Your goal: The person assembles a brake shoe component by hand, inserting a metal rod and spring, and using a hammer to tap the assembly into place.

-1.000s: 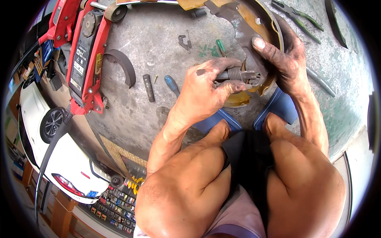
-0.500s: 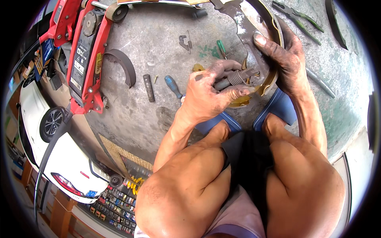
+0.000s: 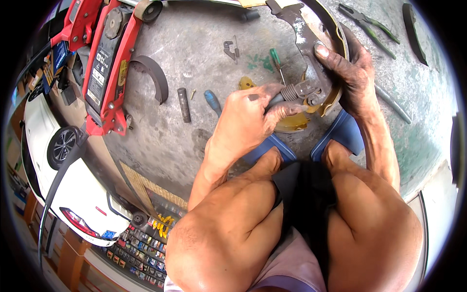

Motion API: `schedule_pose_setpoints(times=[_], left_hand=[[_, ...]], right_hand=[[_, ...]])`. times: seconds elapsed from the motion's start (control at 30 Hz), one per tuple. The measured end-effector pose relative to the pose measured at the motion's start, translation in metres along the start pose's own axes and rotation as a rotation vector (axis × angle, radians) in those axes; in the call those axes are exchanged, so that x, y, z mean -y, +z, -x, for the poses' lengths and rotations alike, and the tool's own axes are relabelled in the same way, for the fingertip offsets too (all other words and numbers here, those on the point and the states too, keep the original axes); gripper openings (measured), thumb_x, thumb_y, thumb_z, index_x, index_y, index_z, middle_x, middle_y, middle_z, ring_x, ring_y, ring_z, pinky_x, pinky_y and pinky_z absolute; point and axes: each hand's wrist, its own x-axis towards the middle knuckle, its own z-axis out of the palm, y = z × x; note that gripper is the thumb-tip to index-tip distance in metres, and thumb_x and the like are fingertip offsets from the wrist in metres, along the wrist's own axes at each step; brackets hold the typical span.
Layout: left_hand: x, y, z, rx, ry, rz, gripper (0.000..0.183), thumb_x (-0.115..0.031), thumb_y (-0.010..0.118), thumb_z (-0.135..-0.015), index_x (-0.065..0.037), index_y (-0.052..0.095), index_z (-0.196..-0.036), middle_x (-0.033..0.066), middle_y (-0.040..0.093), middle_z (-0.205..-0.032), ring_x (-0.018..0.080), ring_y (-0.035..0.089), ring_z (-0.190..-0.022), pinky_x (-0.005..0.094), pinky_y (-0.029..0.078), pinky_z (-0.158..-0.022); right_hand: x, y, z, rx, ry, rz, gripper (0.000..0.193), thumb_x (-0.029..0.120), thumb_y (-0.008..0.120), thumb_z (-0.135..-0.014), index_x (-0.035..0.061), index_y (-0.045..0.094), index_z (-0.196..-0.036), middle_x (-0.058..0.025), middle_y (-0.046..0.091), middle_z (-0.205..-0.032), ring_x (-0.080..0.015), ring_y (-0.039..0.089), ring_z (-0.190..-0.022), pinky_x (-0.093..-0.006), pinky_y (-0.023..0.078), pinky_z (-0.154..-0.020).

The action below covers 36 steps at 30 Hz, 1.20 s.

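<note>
In my right hand, fingers wrapped behind and thumb in front, is a curved brake shoe with dark metal plates. Its lower end shows a small lever and joint just above the floor. My left hand pinches a cable end with a coil spring between thumb and fingers; the spring meets that lower end. Part of the cable is hidden by my left fingers. Beneath, between my blue slippers, a yellow curved metal part rests on the concrete, partly covered by my hand.
Pliers with green handles, a grey rod and a dark curved strip lie to the right. Left are a blue-handled screwdriver, a dark tube, another curved strip and a red floor jack. A green-handled screwdriver lies ahead.
My left hand has shifted slightly, its fingers drawing back along the cable, so more of the spring and the lever joint shows. The right hand still holds the shoe.
</note>
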Motion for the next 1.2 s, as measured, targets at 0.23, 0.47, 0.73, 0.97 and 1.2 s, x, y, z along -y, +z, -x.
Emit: schedule_pose_setpoints(times=[0.23,0.47,0.73,0.97,1.2], left_hand=[[0.001,-0.003,0.002,0.139,-0.371,0.390,0.037,-0.022,0.072,-0.093,0.006,0.066,-0.117,0.0147,0.070,-0.078,0.0162,0.066,-0.065,0.0312,0.053,-0.062],[0.020,-0.005,0.008,0.073,-0.465,0.740,0.040,-0.022,0.070,-0.095,0.004,0.062,-0.124,0.0130,0.072,-0.085,0.0174,0.071,-0.077,0.0302,0.056,-0.067],[0.023,0.008,0.005,0.057,-0.402,0.974,0.054,-0.026,0.071,-0.094,0.008,0.053,-0.132,0.0184,0.071,-0.097,0.0220,0.070,-0.079,0.0319,0.058,-0.068],[0.029,0.011,0.006,0.030,-0.457,0.992,0.050,-0.031,0.067,-0.096,0.006,0.058,-0.129,0.0155,0.072,-0.095,0.0174,0.069,-0.075,0.0283,0.057,-0.065],[0.031,0.016,0.009,0.007,-0.423,0.924,0.048,-0.027,0.067,-0.097,0.007,0.058,-0.129,0.0147,0.072,-0.097,0.0169,0.069,-0.075,0.0278,0.057,-0.065]], right_hand=[[0.004,0.001,0.002,-0.017,0.014,0.086,0.057,0.016,0.074,-0.087,-0.0058,0.052,-0.135,-0.0136,0.066,-0.117,-0.0180,0.064,-0.103,-0.0312,0.050,-0.095],[0.001,0.000,-0.006,-0.051,0.020,0.225,0.057,0.016,0.074,-0.087,-0.0066,0.052,-0.135,-0.0143,0.067,-0.116,-0.0174,0.065,-0.100,-0.0312,0.051,-0.093],[-0.049,-0.038,-0.031,-0.001,0.210,0.170,0.059,0.019,0.074,-0.088,-0.0055,0.051,-0.137,-0.0156,0.067,-0.117,-0.0182,0.065,-0.101,-0.0306,0.051,-0.093],[-0.061,-0.046,-0.032,0.005,0.019,0.658,0.060,0.028,0.072,-0.091,0.0048,0.050,-0.141,-0.0198,0.066,-0.123,-0.0281,0.065,-0.112,-0.0378,0.048,-0.100],[-0.064,-0.048,-0.032,-0.192,-0.065,1.133,0.058,0.038,0.069,-0.092,0.0125,0.054,-0.142,-0.0270,0.061,-0.124,-0.0400,0.060,-0.119,-0.0453,0.047,-0.103]])
